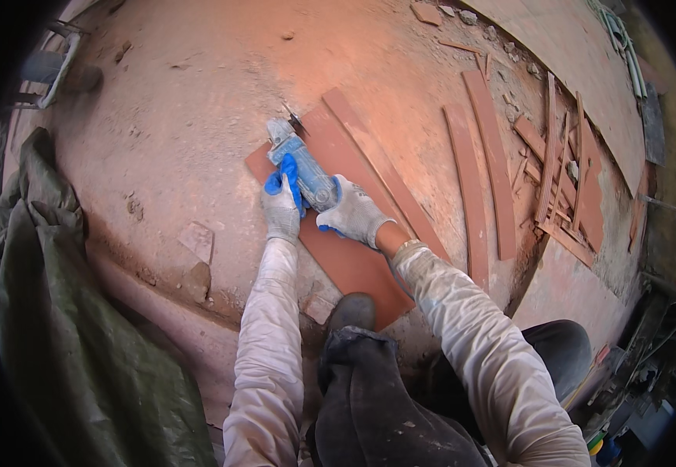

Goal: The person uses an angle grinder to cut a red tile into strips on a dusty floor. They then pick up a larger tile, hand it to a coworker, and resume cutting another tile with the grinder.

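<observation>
Both my hands, in grey work gloves with blue palms, hold a blue angle grinder [307,167]. My left hand [283,204] is closed round the tool's body behind its dusty grey head. At the rear end, my right hand [356,212] wraps the housing. The grinder's disc [294,121] is on edge at the far end of a reddish-brown tile [353,261]; whether it touches the tile I cannot tell. Along the tile's right side lies a narrow strip [388,175] of the same material. My boot [353,312] rests on the tile's near end.
To the right lie two long tile strips [470,202] and a heap of broken strips [560,171]. A dark green tarpaulin [50,296] is bunched at the left, near a low ledge [159,327]. Tile scraps [197,241] and orange dust lie on the ground.
</observation>
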Demonstrator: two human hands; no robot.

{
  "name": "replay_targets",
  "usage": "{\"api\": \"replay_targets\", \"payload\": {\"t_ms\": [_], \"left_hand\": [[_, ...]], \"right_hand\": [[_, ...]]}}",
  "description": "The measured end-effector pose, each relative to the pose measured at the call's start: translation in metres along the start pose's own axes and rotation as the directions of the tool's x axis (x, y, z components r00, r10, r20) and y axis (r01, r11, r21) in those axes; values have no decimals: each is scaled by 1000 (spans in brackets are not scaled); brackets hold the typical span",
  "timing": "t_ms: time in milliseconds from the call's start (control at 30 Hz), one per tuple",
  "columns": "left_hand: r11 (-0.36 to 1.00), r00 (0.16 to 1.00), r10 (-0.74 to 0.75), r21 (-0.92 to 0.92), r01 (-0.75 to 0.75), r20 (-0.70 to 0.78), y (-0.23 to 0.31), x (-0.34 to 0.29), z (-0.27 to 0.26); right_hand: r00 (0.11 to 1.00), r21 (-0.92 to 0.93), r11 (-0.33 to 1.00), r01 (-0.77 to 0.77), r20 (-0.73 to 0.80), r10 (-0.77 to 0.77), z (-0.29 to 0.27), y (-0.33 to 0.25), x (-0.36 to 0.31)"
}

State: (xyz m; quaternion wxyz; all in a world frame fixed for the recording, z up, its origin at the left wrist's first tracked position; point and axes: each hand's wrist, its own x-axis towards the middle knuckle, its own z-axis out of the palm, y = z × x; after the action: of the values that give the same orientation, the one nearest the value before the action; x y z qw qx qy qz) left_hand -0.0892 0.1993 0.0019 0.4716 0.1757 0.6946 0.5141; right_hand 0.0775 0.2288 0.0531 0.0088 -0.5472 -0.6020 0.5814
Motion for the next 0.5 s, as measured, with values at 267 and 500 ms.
{"api": "replay_targets", "payload": {"t_ms": [267,500], "left_hand": [[1000,1000,4,-22,-4,-15,-2,2,1],[999,999,-31,-20,31,-18,4,-3,3]], "right_hand": [[994,61,995,-79,78,74,-4,-10,-3],[1000,80,997,-16,26,13,-6,-15,-8]]}}
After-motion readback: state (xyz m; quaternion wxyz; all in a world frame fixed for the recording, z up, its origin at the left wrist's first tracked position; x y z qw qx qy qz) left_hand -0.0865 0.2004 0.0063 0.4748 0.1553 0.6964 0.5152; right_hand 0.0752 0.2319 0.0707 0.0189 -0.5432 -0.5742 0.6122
